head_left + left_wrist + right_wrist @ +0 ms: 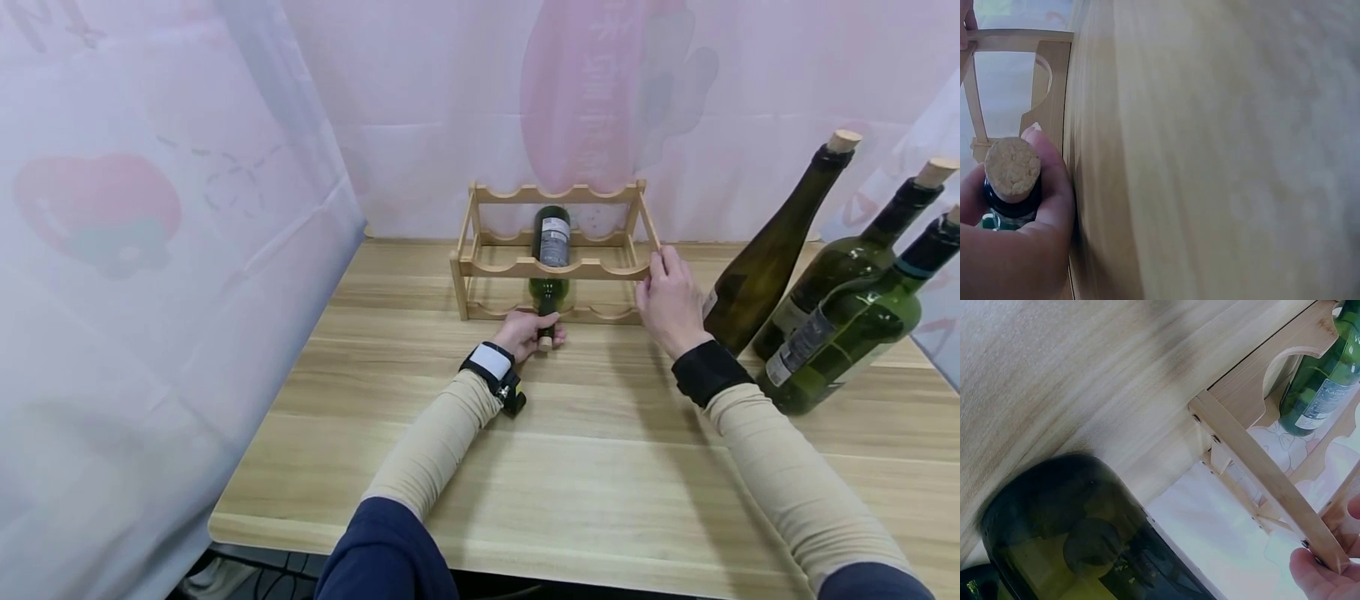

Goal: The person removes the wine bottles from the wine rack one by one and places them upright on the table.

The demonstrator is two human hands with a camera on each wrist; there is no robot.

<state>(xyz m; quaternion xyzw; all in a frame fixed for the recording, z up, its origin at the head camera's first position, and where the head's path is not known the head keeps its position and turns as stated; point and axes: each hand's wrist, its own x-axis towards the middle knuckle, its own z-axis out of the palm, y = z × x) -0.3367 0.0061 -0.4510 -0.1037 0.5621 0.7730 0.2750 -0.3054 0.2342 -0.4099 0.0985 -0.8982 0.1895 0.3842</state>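
Note:
A green wine bottle (553, 237) lies in the lower tier of a wooden wine rack (517, 268), its neck pointing forward under the upper front rail. My left hand (521, 332) holds that neck, thumb on one side and fingers on the other. In the left wrist view its cork (1013, 167) sticks out beyond the hand. At the rack's upper right front corner, my right hand (671, 304) grips the frame. The right wrist view shows fingertips (1313, 572) on the end of the upright, and the labelled bottle's base inside the rack.
Right of the rack stand three corked wine bottles: a tall brownish one (765, 258), a dark green one (843, 267) and a lighter green one (847, 333). A printed curtain (435, 100) hangs behind the wooden table (600, 483). Cables show below the table's left front edge.

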